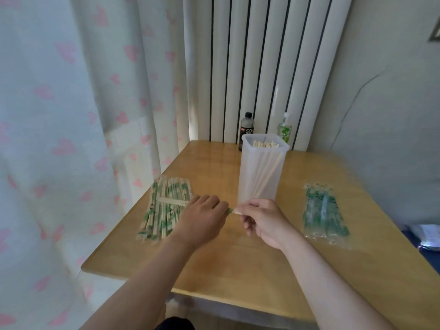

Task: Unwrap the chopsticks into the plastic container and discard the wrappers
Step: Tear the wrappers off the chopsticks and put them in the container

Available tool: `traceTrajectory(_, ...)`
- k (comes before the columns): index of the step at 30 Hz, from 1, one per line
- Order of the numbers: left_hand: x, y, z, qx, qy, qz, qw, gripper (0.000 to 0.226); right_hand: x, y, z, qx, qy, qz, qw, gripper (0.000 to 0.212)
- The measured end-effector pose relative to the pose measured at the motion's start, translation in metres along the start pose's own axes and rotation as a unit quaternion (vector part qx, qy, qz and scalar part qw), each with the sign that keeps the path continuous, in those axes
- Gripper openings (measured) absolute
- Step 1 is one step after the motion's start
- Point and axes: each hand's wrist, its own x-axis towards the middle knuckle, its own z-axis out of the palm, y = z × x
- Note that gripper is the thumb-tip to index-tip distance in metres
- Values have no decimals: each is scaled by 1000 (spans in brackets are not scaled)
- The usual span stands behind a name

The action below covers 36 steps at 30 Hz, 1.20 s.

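The left hand [202, 217] grips the wrapper [229, 210], the right hand [264, 222] pinches the chopsticks [237, 212] just before the container [247, 186]; a jerk could topple it.

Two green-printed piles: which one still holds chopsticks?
The left pile, beside the left hand: wooden sticks show in it. The right pile is flat, see-through, empty wrappers.
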Motion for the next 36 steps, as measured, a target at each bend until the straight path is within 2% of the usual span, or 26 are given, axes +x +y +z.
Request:
traceTrajectory(4, 21, 21, -10, -60, 3, 3, 998, 24, -17, -16, -26, 140, -9, -45, 989, 12)
traceTrajectory(7, 35, 41, -18, -175, -15, -42, 984, 32, -27, -20, -41, 197, -25, -61, 978, 12)
traceTrajectory(10, 51, 61, -27, -274, -62, -88, 956, 29, -29, -19, -46, 194, 12, -77, 978, 7)
traceTrajectory(15, 72, 82, -42, -387, -145, -174, 894, 27, -36, -15, -48, 234, 20, -86, 968, 15)
traceTrajectory(19, 75, 88, -45, -405, -179, -195, 875, 35, -40, -21, -59, 241, 76, -93, 963, 13)
traceTrajectory(23, 69, 85, -43, -429, -203, -204, 856, 31, -40, -30, -80, 306, 150, -99, 935, 17)
traceTrajectory(26, 67, 87, -40, -431, -190, -199, 859, 30, -43, -28, -82, 301, 140, -93, 939, 19)
traceTrajectory(30, 73, 93, -39, -439, -174, -188, 861, 30, -45, -17, -66, 276, 74, -72, 956, 22)
traceTrajectory(33, 71, 90, -39, -437, -177, -189, 861, 31, -42, -20, -70, 268, 92, -76, 956, 21)
traceTrajectory(36, 66, 81, -39, -429, -189, -190, 863, 31, -39, -25, -84, 303, 130, -82, 941, 16)
